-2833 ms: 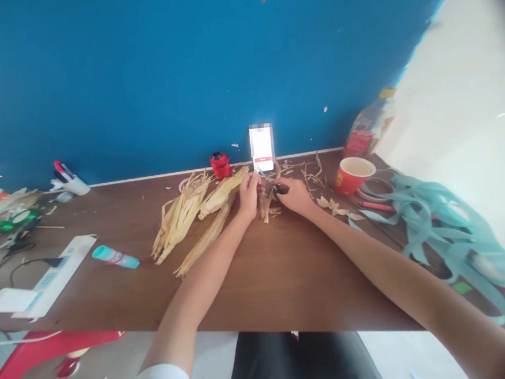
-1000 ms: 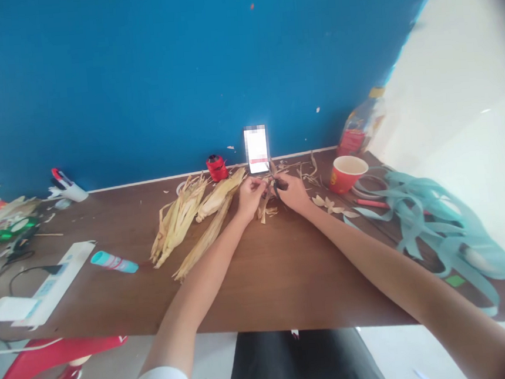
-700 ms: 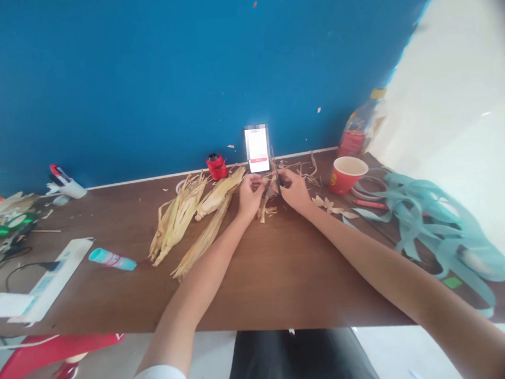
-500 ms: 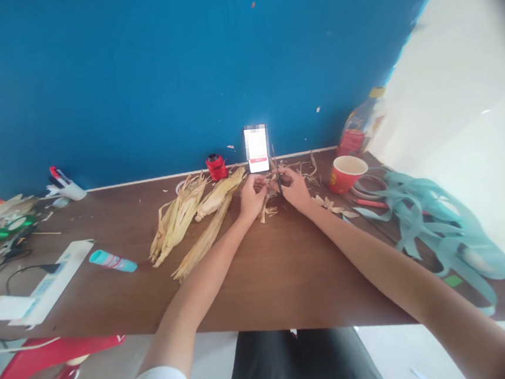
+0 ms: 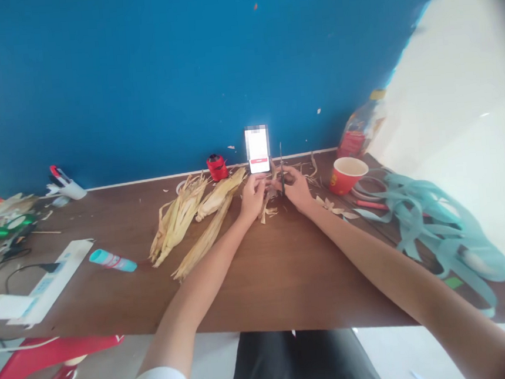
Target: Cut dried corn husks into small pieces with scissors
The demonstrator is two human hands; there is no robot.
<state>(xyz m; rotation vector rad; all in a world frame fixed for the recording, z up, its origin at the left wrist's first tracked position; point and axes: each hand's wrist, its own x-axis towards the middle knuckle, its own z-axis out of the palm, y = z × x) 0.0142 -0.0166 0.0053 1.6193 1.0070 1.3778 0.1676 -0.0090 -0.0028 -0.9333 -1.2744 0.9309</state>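
My right hand (image 5: 297, 189) is shut on a pair of dark scissors (image 5: 282, 175), whose blades point straight up. My left hand (image 5: 252, 196) pinches a small strip of dried corn husk (image 5: 270, 191) close to the scissors, and the fingers partly hide it. Just below the hands lie husk scraps (image 5: 267, 213). To the left of my left hand are long bundles of dried corn husk (image 5: 177, 221) and a rolled husk (image 5: 218, 193). A narrower husk bundle (image 5: 204, 243) lies beneath them.
On the brown wooden table (image 5: 278, 281) are an upright phone (image 5: 258, 149), a red spool (image 5: 217, 168), a red paper cup (image 5: 345, 175), a plastic bottle (image 5: 360, 130), teal paper strips (image 5: 432, 227), a teal tube (image 5: 112, 261) and a white power strip (image 5: 51, 282). A blue wall (image 5: 136, 76) stands behind.
The scissors have turned from slanting to upright. My hands have drawn closer together around the husk strip, and the view has shifted slightly.
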